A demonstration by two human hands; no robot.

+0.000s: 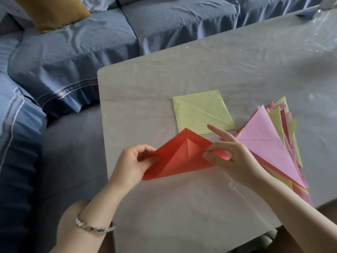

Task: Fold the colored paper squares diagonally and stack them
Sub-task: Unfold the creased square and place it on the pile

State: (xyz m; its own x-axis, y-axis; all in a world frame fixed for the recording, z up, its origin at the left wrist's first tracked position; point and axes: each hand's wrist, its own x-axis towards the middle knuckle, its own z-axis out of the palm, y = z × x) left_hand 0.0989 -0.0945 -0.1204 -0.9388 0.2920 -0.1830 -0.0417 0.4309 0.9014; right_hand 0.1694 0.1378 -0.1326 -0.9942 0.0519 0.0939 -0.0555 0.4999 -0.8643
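Your left hand (pixel 134 161) and right hand (pixel 231 156) each pinch the red paper (pixel 182 157), half folded; folded stack (pixel 269 141) lies at 3 o'clock, right hand nearer

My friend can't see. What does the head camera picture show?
The left hand and right hand pinch a partly folded red paper over a grey table. Behind lies a yellow-green square beside a fanned stack of folded triangles.

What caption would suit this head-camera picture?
Left hand and right hand pinch a red paper mid-fold beside stacked folded triangles.
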